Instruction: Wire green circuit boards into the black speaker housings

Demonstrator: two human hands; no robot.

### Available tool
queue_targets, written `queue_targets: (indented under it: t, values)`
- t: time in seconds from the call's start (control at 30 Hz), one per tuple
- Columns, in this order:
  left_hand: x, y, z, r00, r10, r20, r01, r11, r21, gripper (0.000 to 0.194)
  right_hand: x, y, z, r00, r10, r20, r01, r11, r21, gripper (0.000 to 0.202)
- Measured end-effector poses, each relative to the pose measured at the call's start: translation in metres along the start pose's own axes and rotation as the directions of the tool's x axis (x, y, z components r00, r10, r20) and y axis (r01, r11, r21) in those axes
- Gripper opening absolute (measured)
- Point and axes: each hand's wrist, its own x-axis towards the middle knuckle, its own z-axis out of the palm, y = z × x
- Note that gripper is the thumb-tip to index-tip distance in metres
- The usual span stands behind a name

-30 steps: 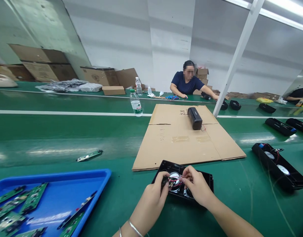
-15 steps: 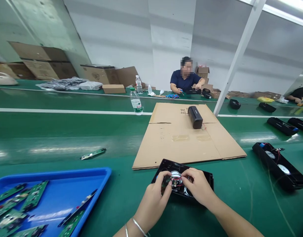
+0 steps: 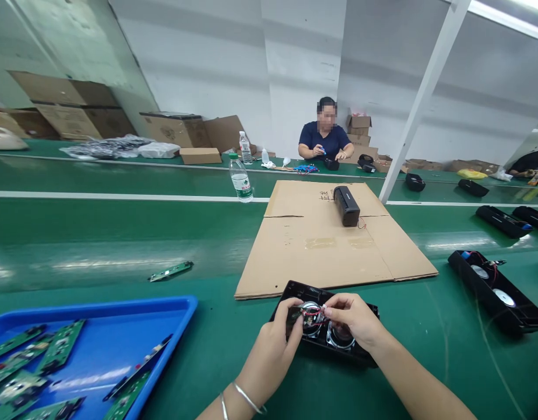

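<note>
A black speaker housing (image 3: 360, 357) lies open in front of me, with two round speaker drivers (image 3: 341, 336) inside it. Over its left part, my left hand (image 3: 271, 344) pinches a small circuit board (image 3: 294, 317), mostly hidden by the fingers. My right hand (image 3: 354, 321) is closed with thumb and forefinger on the end of the red and black wires (image 3: 313, 312), at a small pale connector. The wires stretch between both hands, above the left driver.
A blue tray (image 3: 188, 312) of circuit boards stands at the left, and a single board (image 3: 170, 271) lies beyond it. Cardboard (image 3: 334, 256) carries a black speaker (image 3: 346, 205). Another open housing (image 3: 499, 291) lies right. A bottle (image 3: 241, 181) stands ahead; a person (image 3: 325, 137) works opposite.
My right hand has shifted slightly up and away from the left, baring more of the right driver. The wires now sit higher between my hands. The person opposite has turned the black part they handle.
</note>
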Motion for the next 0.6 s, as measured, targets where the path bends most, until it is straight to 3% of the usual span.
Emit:
queue_targets:
  t: [0.07, 0.13, 0.23, 0.3, 0.4, 0.6]
  values:
    - [0.001, 0.002, -0.001, 0.999, -0.047, 0.005, 0.047, 0.999, -0.012, 0.033, -0.001, -0.001, 0.000, 1.000, -0.011, 0.007, 0.011, 0.999, -0.051, 0.023]
    - [0.001, 0.003, 0.000, 0.998, -0.051, -0.020, 0.051, 0.999, 0.018, 0.039, -0.006, -0.003, 0.003, 0.991, -0.130, -0.031, 0.119, 0.962, -0.247, 0.012]
    - [0.000, 0.002, 0.001, 0.999, -0.011, -0.044, 0.014, 0.998, 0.067, 0.045, -0.015, -0.005, 0.010, 0.927, -0.375, 0.027, 0.318, 0.743, -0.589, 0.011]
    - [-0.001, 0.000, 0.002, 0.999, 0.020, -0.035, -0.017, 0.996, 0.084, 0.047, -0.020, -0.004, 0.015, 0.883, -0.451, 0.132, 0.402, 0.581, -0.708, 0.016]
    - [-0.001, -0.003, 0.003, 0.997, 0.075, -0.005, -0.074, 0.991, 0.107, 0.047, -0.021, 0.002, 0.018, 0.843, -0.486, 0.231, 0.451, 0.403, -0.797, 0.015]
    - [-0.003, -0.005, 0.005, 0.987, 0.157, 0.026, -0.159, 0.971, 0.179, 0.046, -0.018, 0.011, 0.016, 0.756, -0.562, 0.336, 0.499, 0.163, -0.851, 0.019]
